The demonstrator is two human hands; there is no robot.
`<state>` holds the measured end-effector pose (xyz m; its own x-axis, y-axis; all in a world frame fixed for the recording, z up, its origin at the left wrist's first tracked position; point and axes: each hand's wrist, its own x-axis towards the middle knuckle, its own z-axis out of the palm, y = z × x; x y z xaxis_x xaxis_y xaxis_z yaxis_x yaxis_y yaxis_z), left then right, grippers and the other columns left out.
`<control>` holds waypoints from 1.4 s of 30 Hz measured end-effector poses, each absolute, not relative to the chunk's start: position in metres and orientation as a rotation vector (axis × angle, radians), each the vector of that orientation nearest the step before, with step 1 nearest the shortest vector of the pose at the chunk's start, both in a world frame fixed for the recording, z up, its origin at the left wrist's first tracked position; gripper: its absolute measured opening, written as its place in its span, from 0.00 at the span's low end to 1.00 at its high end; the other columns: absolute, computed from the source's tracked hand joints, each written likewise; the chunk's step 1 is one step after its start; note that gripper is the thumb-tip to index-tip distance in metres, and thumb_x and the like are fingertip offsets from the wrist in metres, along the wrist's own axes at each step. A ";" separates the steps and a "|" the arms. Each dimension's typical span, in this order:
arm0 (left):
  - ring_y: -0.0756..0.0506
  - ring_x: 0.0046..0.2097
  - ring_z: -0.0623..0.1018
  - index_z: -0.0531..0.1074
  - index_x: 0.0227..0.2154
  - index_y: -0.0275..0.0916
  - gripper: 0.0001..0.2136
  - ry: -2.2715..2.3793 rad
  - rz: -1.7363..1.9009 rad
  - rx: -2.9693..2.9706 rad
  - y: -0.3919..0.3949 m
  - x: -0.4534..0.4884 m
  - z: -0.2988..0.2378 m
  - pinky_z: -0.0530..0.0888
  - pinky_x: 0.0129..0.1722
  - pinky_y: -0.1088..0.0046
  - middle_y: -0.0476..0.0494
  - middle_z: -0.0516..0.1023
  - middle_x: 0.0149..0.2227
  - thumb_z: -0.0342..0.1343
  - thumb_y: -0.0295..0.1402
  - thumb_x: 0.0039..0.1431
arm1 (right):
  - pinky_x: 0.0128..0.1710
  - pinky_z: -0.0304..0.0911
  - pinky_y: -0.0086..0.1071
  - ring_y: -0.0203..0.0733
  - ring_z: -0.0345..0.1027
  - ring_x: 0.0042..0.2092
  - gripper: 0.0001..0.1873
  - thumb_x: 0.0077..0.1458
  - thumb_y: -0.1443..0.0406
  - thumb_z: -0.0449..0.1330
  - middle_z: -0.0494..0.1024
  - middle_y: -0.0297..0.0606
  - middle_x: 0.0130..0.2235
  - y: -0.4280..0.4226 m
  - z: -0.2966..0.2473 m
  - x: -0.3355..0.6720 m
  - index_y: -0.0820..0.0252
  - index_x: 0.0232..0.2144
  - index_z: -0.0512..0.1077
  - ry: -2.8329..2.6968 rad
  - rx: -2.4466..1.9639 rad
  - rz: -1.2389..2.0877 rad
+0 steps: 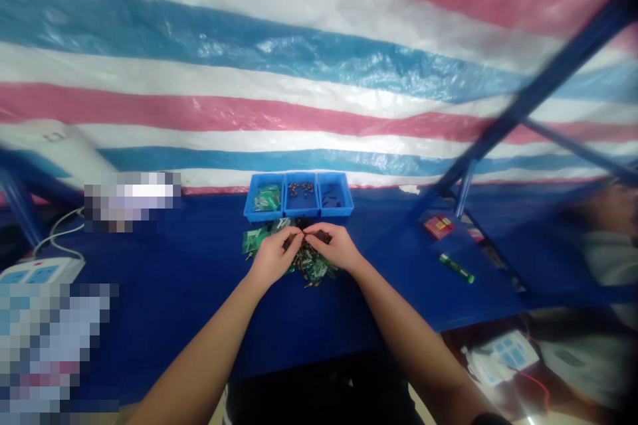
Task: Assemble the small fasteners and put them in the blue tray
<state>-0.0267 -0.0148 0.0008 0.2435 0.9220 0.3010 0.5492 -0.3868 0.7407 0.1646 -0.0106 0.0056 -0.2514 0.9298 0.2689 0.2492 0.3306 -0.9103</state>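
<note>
My left hand and my right hand meet fingertip to fingertip over a heap of small green and brass parts on the blue table. Both hands are closed in a pinch around a small piece between them; it is too small to name. More green parts lie just left of my left hand. Behind the heap stand three joined blue bins: the left one holds green parts, the middle one small brown parts, the right one dark parts.
A red box and a green lighter-like stick lie on the table at right. A white power strip with cable sits at far left. Blue frame bars cross at right. A striped tarp hangs behind.
</note>
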 end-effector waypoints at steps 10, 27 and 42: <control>0.50 0.29 0.76 0.74 0.39 0.41 0.13 1.356 0.999 2.023 -0.015 -0.026 0.001 0.71 0.31 0.76 0.48 0.79 0.32 0.50 0.43 0.64 | 0.33 0.66 0.30 0.35 0.69 0.31 0.14 0.57 0.58 0.61 0.81 0.38 0.36 -0.010 0.005 0.165 0.60 0.41 0.78 -1.721 -1.066 0.958; 0.49 0.30 0.76 0.74 0.39 0.41 0.13 1.351 0.993 2.029 -0.015 -0.026 0.002 0.71 0.30 0.76 0.49 0.79 0.31 0.50 0.43 0.64 | 0.34 0.66 0.30 0.36 0.70 0.32 0.13 0.57 0.58 0.60 0.81 0.37 0.37 -0.011 0.008 0.165 0.58 0.40 0.78 -1.741 -1.066 0.943; 0.50 0.28 0.75 0.74 0.38 0.41 0.13 1.362 0.984 2.029 -0.015 -0.026 0.001 0.70 0.28 0.76 0.49 0.78 0.29 0.50 0.43 0.64 | 0.34 0.66 0.30 0.36 0.71 0.32 0.13 0.58 0.59 0.60 0.81 0.37 0.37 -0.011 0.008 0.164 0.58 0.40 0.78 -1.761 -1.064 0.933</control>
